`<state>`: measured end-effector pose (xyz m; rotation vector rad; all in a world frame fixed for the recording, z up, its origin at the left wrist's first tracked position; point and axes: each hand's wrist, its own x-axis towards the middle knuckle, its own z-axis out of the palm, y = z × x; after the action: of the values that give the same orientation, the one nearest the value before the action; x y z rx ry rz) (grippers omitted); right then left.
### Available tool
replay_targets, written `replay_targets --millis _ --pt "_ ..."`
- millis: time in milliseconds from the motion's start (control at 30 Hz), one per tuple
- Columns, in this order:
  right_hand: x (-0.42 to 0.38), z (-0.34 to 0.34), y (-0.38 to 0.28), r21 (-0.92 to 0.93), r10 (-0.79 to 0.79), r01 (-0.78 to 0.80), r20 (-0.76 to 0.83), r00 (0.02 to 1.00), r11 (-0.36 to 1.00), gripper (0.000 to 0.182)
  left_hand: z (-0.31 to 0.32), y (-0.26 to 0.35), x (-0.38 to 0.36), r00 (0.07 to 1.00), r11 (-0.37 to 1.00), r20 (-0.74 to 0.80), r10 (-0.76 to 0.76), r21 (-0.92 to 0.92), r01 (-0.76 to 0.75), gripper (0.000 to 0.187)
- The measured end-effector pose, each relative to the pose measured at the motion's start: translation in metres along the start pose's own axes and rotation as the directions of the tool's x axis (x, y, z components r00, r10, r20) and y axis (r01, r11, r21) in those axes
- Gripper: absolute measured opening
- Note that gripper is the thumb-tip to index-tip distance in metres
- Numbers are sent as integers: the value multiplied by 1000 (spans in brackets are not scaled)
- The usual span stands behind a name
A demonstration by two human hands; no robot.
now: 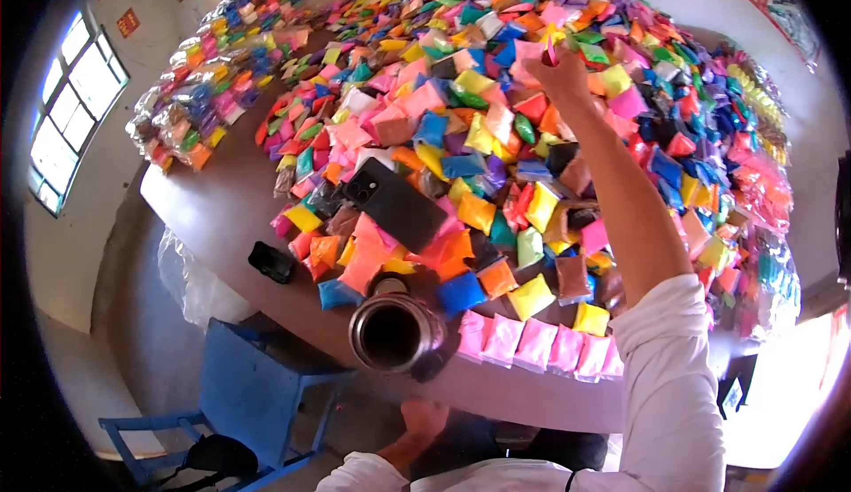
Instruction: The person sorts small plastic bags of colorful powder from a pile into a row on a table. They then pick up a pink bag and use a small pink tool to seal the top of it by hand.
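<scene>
My right hand [557, 68] reaches far into the large heap of small coloured packets [479, 137], its fingers pinched around the edge of a pink packet [550, 49]. Below the table's front edge, my left hand [425, 418] is curled closed; its fingers are partly hidden and whatever it may hold is too small to make out. Along the front edge lies a row of pink packets [534, 344], side by side. A black phone [395, 205] rests on the heap, left of the middle.
An open metal flask [393, 333] stands at the table's front edge [496, 399]. A small black case [270, 262] lies to its left. A blue chair [244, 386] is at the lower left. Bagged packets [208, 93] sit at the back left, others [762, 253] at the right.
</scene>
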<state>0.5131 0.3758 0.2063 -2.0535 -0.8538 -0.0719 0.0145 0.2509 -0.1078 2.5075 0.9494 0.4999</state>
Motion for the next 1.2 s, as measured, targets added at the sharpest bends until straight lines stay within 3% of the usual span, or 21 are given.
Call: replay_targets --millis 33,67,133,233,333,467,533,567,600,667,700,733,767,800,867,933,1067,1133,1200 --pt "3 9 31 252 -141 171 -133 981 953 32 -1 2 1 999 999 -34 -21 -29 20 18" --pt "-26 -6 21 535 -101 125 -74 992 836 28 -1 2 0 1000 999 -28 -2 -42 1 18" --pt "-67 -34 27 657 10 -132 186 983 742 23 2 -1 -7 995 995 31 -96 9 96 19" --pt "-142 -62 38 734 70 -248 264 962 632 21 -2 13 -6 995 994 -21 -99 -45 98 23" --pt "-213 -75 52 731 162 -293 246 955 616 12 1 21 -12 989 989 -65 -134 -78 129 26" --pt "-305 -108 53 840 84 -323 320 944 436 6 3 37 -19 979 981 -74 -190 -48 187 33" --pt "-347 -115 61 809 134 -353 330 935 471 7 -1 54 -26 976 977 -73 -203 -87 197 35" --pt "-368 -120 59 809 206 -430 378 903 400 7 -7 66 -30 967 940 -37 -251 -248 234 37" --pt "-389 -115 80 746 164 -336 297 940 574 8 -7 80 -29 957 874 -1 -292 -406 266 38" --pt "-422 -126 70 800 175 -413 375 910 435 8 3 98 -38 862 524 405 -304 -685 506 42" --pt "-435 -135 65 734 265 -524 452 852 432 9 -4 126 -37 733 291 626 -267 -673 680 43" --pt "-452 -138 67 732 286 -539 456 842 417 9 -7 143 -42 681 36 726 -90 -681 731 35" --pt "-465 -139 71 719 341 -568 458 821 401 11 -8 159 -46 674 164 739 -21 -662 731 36" --pt "-475 -140 73 708 392 -592 455 800 385 13 -17 177 -44 717 314 685 125 -713 627 37" --pt "-492 -142 73 734 432 -586 431 792 342 18 -42 215 -36 789 367 495 365 -855 367 40" --pt "-506 -147 74 832 418 -516 404 814 202 22 -51 230 -35 786 381 498 367 -851 362 41" --pt "-523 -156 68 802 393 -592 519 759 83 30 -42 232 -27 786 451 538 305 -808 378 42" --pt "-526 -154 70 798 365 -595 528 767 94 26 -43 240 -21 796 453 509 327 -824 341 42" --pt "-530 -153 71 744 410 -658 568 714 114 14 -40 246 -23 845 414 451 288 -854 315 41"
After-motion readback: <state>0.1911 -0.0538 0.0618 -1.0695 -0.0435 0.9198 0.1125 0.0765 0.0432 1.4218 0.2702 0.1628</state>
